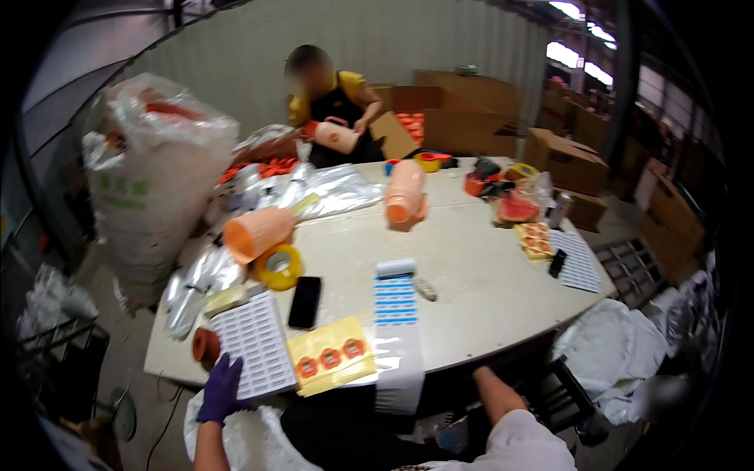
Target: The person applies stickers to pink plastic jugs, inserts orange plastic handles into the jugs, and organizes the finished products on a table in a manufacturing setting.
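My left hand point(222, 391), in a purple glove, lies at the near left edge of a sheet of small white labels point(253, 345). Its fingers are stretched out and somewhat apart, touching the sheet's border. Just beyond the fingertips sits a reddish-brown cup-shaped part point(206, 345). A yellow sheet with round red stickers point(334, 357) overlaps the label sheet's right side, and a black phone point(305, 302) lies behind it. My right forearm point(499, 392) reaches toward the table's front edge; the hand itself is hidden. A strip of blue-and-white labels point(394, 298) hangs over that edge on clear backing.
Peach plastic jugs point(259, 234) point(404, 192) lie on the table point(471, 259), with a yellow tape roll point(279, 267) and clear bags point(338, 192). Across it, a person point(334, 102) holds another jug. A large white sack point(153, 188) stands left; cardboard boxes point(565, 161) stand right.
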### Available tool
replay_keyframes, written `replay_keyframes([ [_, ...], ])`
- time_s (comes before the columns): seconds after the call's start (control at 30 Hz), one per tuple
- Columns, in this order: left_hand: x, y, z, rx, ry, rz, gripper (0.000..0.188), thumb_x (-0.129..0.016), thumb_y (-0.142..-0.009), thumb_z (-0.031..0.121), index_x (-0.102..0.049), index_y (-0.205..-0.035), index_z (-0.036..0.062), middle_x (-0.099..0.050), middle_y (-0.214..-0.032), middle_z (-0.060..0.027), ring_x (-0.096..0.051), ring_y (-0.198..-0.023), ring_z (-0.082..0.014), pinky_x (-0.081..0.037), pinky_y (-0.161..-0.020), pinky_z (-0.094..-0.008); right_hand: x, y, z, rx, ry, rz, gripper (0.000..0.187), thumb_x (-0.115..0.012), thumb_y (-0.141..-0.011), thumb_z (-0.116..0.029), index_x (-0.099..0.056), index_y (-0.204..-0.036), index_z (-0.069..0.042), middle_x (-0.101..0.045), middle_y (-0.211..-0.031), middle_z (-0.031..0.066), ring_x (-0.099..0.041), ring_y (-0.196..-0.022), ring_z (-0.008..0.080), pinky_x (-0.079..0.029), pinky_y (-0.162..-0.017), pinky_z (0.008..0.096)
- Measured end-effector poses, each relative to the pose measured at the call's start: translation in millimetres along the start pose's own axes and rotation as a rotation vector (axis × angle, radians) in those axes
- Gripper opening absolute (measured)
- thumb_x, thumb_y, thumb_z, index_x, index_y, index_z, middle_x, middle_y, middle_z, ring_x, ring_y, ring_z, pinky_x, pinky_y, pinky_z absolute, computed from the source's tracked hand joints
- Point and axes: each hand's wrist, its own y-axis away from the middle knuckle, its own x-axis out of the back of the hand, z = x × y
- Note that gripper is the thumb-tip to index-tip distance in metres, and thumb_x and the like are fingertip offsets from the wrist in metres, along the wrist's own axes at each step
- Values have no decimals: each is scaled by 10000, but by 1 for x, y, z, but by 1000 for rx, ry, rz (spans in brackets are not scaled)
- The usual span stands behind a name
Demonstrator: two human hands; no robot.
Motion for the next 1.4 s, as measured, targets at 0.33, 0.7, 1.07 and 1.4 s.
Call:
replay_keyframes([
  [0.33, 26, 31, 73, 7, -63, 344, 1102, -863, -617, 574, -410, -1500, 94, -365, -1523, -265, -355, -1402, -450, -243, -1161, -580, -37, 192, -22, 451, -529, 484, 345, -611, -926, -243, -649, -1208, -48, -641, -1146, 189, -609, -1074, 373, -508, -910, 456],
  [0.7, -108, 51, 246, 13, 889, 415, 322, -556, -969, 352, -622, -1164, 106, -673, -1192, -80, -609, -1175, -287, -352, -1124, -512, 16, 317, -214, 1782, -396, 334, 425, -625, -924, -176, -587, -1346, -139, -557, -1343, 169, -528, -1254, 353, -434, -1034, 527],
  [1.07, -92, 49, 229, -103, 368, 372, 270, -596, -866, 342, -686, -1061, 179, -721, -1106, 27, -614, -1169, -183, -315, -1143, -468, 0, 314, -241, 1779, -357, 196, 604, -599, -904, -222, -447, -1485, -153, -410, -1505, 202, -385, -1409, 381, -267, -1163, 599],
  [1.4, -89, 51, 232, -141, 362, 374, 317, -578, -874, 432, -698, -1030, 183, -713, -1092, 23, -610, -1146, -220, -317, -1128, -504, 5, 316, -241, 1767, -415, 182, 545, -579, -913, -194, -499, -1447, -125, -472, -1460, 191, -416, -1385, 372, -288, -1157, 578],
])
